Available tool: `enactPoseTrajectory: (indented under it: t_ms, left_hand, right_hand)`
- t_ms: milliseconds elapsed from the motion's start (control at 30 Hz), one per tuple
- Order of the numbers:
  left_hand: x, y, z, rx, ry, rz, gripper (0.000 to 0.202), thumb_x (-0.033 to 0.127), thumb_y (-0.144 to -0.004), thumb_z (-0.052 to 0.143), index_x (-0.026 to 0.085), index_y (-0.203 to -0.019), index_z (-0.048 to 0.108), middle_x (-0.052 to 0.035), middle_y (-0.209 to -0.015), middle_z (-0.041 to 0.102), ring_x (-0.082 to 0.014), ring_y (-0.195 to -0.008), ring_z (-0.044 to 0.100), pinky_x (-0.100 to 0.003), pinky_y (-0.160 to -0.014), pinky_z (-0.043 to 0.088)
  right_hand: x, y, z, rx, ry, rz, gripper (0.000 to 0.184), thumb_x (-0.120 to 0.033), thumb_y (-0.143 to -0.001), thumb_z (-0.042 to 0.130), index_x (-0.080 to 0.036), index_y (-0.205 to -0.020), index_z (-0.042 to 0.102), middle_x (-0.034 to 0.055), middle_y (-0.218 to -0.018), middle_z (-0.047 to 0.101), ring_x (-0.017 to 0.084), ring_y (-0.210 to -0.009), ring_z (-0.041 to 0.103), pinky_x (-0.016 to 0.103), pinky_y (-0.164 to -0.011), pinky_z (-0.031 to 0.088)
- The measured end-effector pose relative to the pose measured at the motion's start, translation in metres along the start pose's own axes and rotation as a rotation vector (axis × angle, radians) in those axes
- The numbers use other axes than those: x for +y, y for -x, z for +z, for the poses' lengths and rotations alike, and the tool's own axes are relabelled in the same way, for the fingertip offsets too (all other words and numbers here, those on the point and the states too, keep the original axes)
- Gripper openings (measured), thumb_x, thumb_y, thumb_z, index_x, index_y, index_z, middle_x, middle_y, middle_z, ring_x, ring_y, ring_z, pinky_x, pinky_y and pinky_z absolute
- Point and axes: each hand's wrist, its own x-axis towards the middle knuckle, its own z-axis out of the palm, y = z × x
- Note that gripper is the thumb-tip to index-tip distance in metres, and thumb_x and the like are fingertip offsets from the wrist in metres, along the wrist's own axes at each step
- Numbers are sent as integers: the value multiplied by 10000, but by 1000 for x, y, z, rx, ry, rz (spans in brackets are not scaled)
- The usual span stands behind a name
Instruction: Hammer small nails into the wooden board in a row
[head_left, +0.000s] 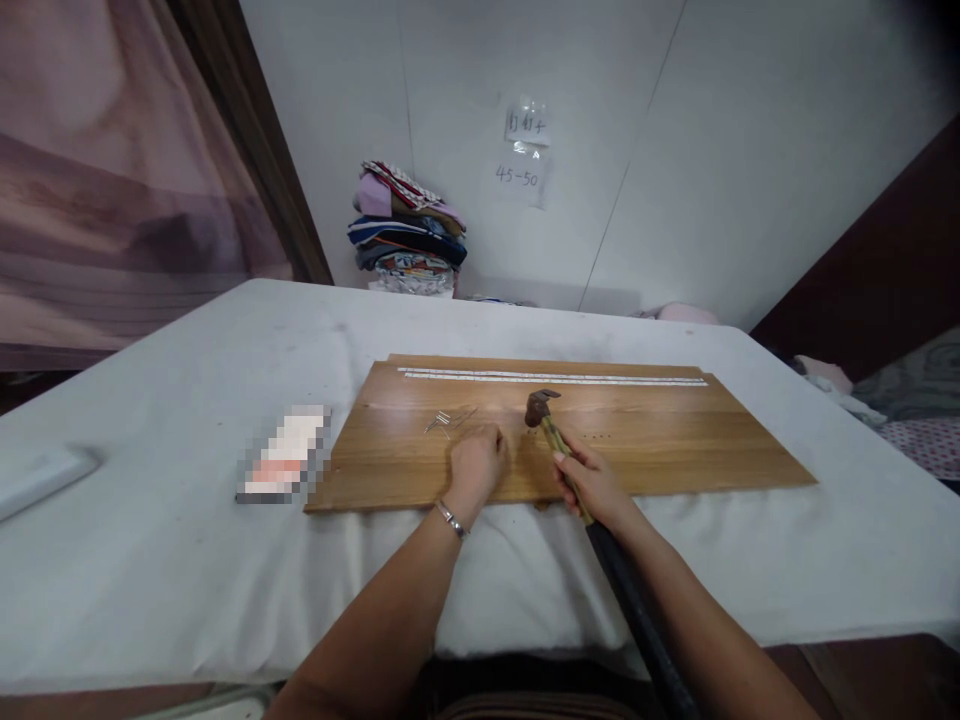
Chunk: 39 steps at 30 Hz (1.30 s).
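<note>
A wooden board lies flat on a white-covered table. My right hand is closed round the handle of a claw hammer, whose head hovers just over the board's middle. My left hand rests on the board to the left of the hammer head, fingers curled down; what they pinch, if anything, is hidden. A metal bracelet sits on that wrist. Several loose nails lie on the board just beyond my left hand. A white measuring strip runs along the board's far edge.
A blurred-out flat object lies left of the board. A white flat item sits at the table's left edge. Folded cloths are stacked against the back wall, under taped paper notes.
</note>
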Motion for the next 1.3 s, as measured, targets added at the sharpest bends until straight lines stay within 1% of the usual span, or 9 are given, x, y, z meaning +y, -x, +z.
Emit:
enactPoseTrajectory:
  t_ms: [133, 300, 467, 600, 733, 867, 1033, 1233, 1300]
  left_hand:
    - [1, 0, -3, -10, 0, -1, 281, 259, -1012, 487, 172, -995, 754, -133, -1028, 771, -236, -1018, 714, -299, -802, 471]
    - [1, -1, -1, -6, 1, 5, 267, 262, -1005, 503, 178, -980, 756, -126, -1012, 772, -234, -1008, 715, -297, -801, 468]
    - [1, -1, 0, -16, 1, -7, 284, 267, -1014, 486, 174, -1005, 754, -130, -1029, 776, -239, -1022, 719, -301, -790, 462]
    - [1, -1, 0, -3, 7, -10, 273, 262, -1009, 492, 181, -1001, 753, -129, -1017, 774, -238, -1004, 718, -304, -786, 464]
    - [1, -1, -1, -11, 8, -10, 267, 255, -1002, 497, 184, -991, 754, -126, -1016, 772, -236, -990, 717, -299, -772, 467]
    - [2, 0, -3, -12, 7, 0, 257, 241, -997, 501, 176, -983, 749, -127, -1025, 773, -231, -1007, 717, -292, -791, 469]
    - [2, 0, -2, -6, 12, -4, 258, 246, -997, 500, 182, -972, 749, -123, -1008, 777, -234, -997, 720, -295, -788, 466]
    - [1, -1, 1, -1, 19, -2, 254, 246, -996, 505, 184, -981, 750, -126, -1023, 773, -237, -1005, 717, -302, -798, 470]
    - [1, -1, 1, -2, 17, -5, 252, 242, -997, 504, 181, -984, 748, -127, -1029, 770, -235, -1014, 715, -301, -804, 469]
  right_hand:
    - [-3, 1, 1, 8, -1, -4, 806, -447, -773, 669, -162, -1517, 550, -97, -613, 537, 68, -340, 399, 206, -308, 316]
    - [4, 1, 4, 0, -29, 6, 862, -474, -751, 686, -164, -1540, 530, -103, -606, 535, 64, -349, 391, 200, -303, 296]
    - [10, 0, 5, -24, -24, 12, 884, -498, -732, 702, -154, -1529, 534, -106, -602, 531, 62, -353, 388, 202, -309, 306]
    - [10, -2, 3, -25, -19, 18, 849, -494, -753, 688, -172, -1523, 532, -102, -614, 540, 65, -350, 397, 203, -309, 306]
    - [3, 0, 1, -22, -18, 14, 790, -465, -779, 700, -186, -1503, 554, -95, -617, 542, 70, -362, 408, 203, -318, 314]
    - [-3, 1, 1, -14, -8, 9, 764, -448, -778, 696, -189, -1485, 565, -97, -611, 533, 71, -365, 407, 204, -317, 313]
    - [2, -1, 3, -40, 6, -4, 710, -471, -770, 692, -187, -1413, 598, -108, -590, 520, 71, -351, 396, 200, -314, 311]
    - [12, -4, 4, -40, 0, -6, 810, -492, -757, 686, -162, -1481, 537, -122, -581, 505, 66, -351, 372, 200, -309, 312]
    - [13, -4, 4, -39, -7, -4, 815, -493, -759, 692, -161, -1487, 538, -121, -582, 504, 66, -354, 373, 199, -310, 305]
